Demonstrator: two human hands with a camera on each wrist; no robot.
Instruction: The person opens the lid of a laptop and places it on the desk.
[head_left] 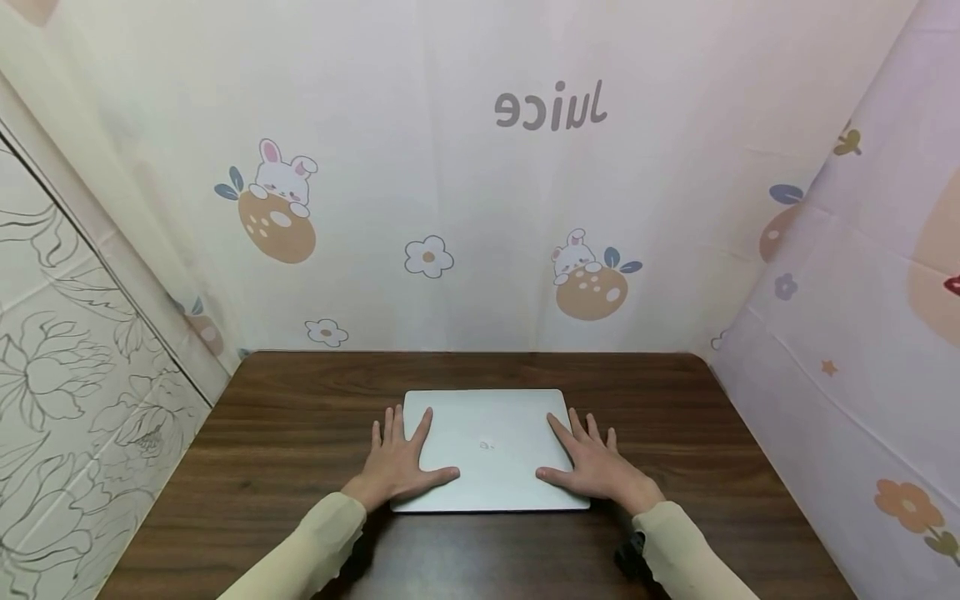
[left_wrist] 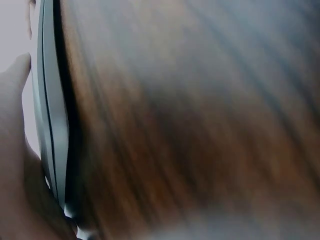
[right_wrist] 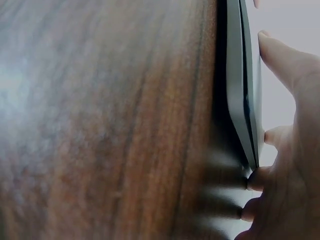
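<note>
A closed silver laptop (head_left: 498, 425) lies flat on the brown wooden table, a small logo in the middle of its lid. My left hand (head_left: 396, 465) rests over its left side with fingers spread: thumb and index finger on the lid, the other fingers at or past the left edge. Mirroring it, my right hand (head_left: 598, 468) lies over the right side, thumb and index finger on the lid. Both wrist views show the laptop's thin front edge from close by, with the left thumb (left_wrist: 16, 75) and the right thumb (right_wrist: 282, 60) on the lid.
The dark wood-grain table (head_left: 480, 554) extends around the laptop on all sides. Behind it hangs a pale curtain (head_left: 480, 183) printed with rabbits and flowers. Patterned cloth panels also border the left (head_left: 67, 400) and right (head_left: 840, 333) sides.
</note>
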